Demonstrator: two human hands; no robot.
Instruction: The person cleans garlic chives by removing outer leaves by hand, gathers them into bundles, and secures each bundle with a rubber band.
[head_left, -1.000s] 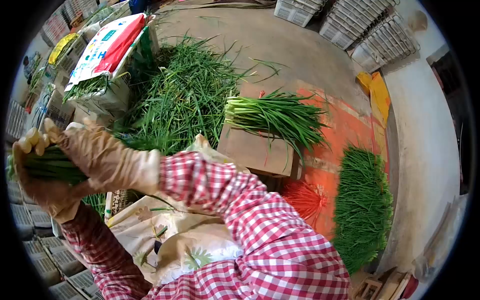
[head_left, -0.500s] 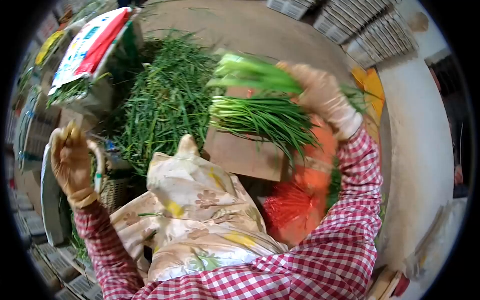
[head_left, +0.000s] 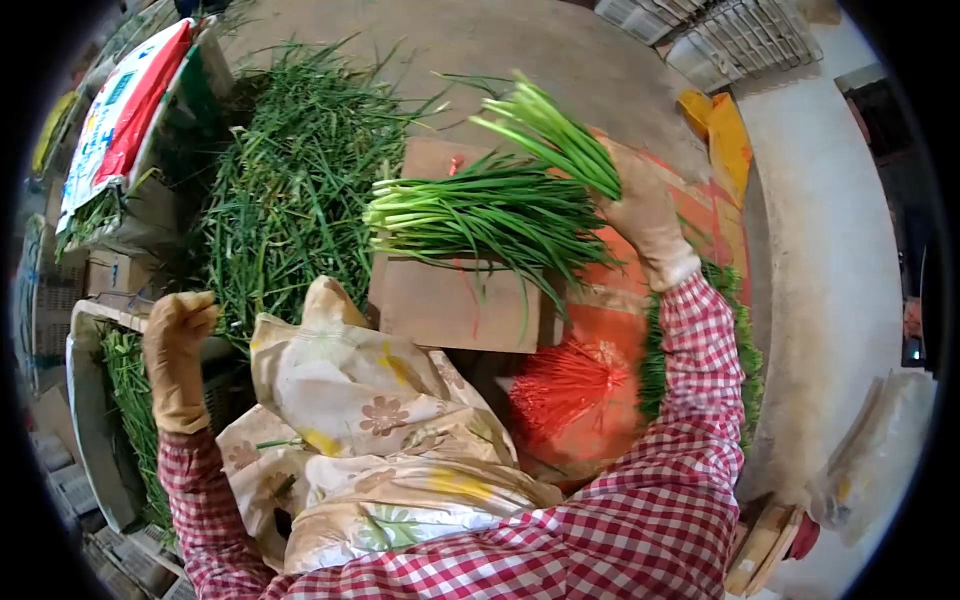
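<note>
Clutching slim, pale-ended green stalks (head_left: 560, 142) in the tan-gloved right hand (head_left: 642, 205), aslant beside the thick, leafy green bundle (head_left: 470, 215), pale ends leftward; holding the tan-gloved left hand (head_left: 178, 345) curled closed, farther off

My checked sleeves (head_left: 700, 350) are woven cloth with a matt finish. My floral apron (head_left: 380, 400) is creased sheet material with a soft sheen. The box (head_left: 455, 310) presents smooth, matt brown cardboard. The red ties (head_left: 565, 390) show a plastic-like gloss.
</note>
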